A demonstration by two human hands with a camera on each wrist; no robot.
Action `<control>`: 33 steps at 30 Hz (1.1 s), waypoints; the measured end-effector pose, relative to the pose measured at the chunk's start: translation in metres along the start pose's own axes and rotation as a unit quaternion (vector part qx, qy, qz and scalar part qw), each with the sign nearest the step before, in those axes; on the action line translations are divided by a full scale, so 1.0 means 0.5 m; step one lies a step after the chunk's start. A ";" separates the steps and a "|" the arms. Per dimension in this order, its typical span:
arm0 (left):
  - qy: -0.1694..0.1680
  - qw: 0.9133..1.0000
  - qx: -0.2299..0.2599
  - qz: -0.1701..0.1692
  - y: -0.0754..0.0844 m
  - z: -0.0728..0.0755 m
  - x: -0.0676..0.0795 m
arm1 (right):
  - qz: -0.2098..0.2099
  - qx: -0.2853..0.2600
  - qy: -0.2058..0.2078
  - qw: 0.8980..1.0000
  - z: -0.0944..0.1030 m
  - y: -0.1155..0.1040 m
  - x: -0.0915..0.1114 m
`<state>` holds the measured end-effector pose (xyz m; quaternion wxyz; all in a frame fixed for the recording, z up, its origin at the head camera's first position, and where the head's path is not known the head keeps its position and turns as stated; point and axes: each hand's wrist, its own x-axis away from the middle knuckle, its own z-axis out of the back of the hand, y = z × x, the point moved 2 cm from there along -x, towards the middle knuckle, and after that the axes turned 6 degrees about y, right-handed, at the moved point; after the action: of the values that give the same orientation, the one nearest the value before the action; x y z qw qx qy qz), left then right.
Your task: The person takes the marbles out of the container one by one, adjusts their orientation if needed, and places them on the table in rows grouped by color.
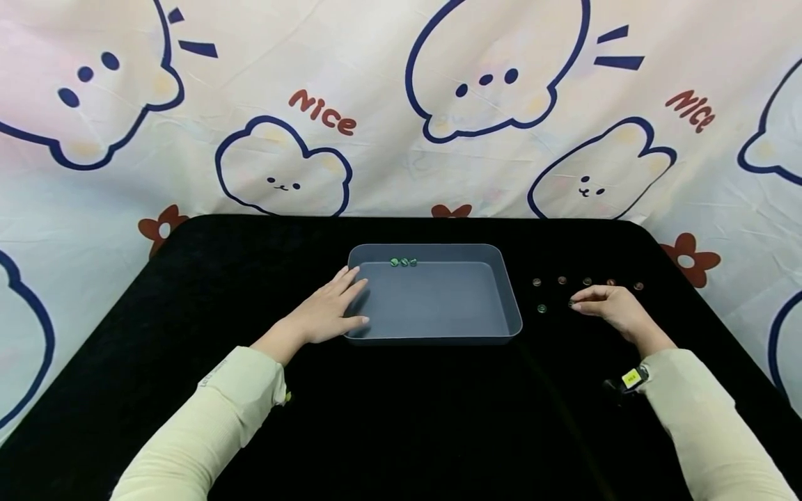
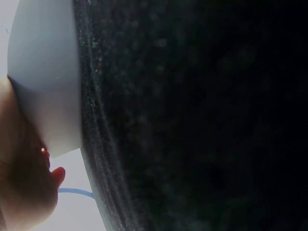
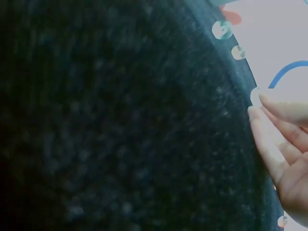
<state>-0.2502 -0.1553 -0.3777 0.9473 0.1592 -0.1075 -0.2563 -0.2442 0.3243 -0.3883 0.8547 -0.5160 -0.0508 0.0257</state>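
A grey rectangular tray [image 1: 438,339] sits on the black tabletop. Three green marbles [image 1: 404,262] lie side by side along its back wall, left of centre. My left hand [image 1: 328,306] rests on the tray's left rim with its fingers spread; the left wrist view shows that hand [image 2: 26,178] beside the tray wall [image 2: 48,86]. To the right of the tray, my right hand [image 1: 610,308] pinches a small glass marble [image 1: 571,303] between thumb and fingertips, at or just above the cloth. The right wrist view shows the same marble [image 3: 255,96] at the fingertips, partly covered.
Several more marbles form a row behind my right hand, among them a reddish marble [image 1: 611,282] and a marble [image 1: 638,286] at the right end. A greenish marble [image 1: 541,308] lies nearer the tray. A patterned curtain [image 1: 388,167] hangs behind the table.
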 end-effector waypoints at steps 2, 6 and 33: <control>-0.001 1.000 0.002 -0.001 0.000 0.001 0.001 | -0.005 0.022 -0.001 1.000 0.000 0.001 -0.003; 0.001 1.000 0.003 -0.001 0.002 0.004 0.003 | -0.010 0.062 0.000 0.998 0.001 -0.002 -0.005; 0.000 1.000 0.004 0.005 0.003 -0.001 0.003 | -0.007 0.036 0.020 0.999 -0.003 -0.005 0.012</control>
<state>-0.2482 -0.1550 -0.3773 0.9479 0.1622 -0.1093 -0.2515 -0.2383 0.3225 -0.3864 0.8740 -0.4845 -0.0363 0.0112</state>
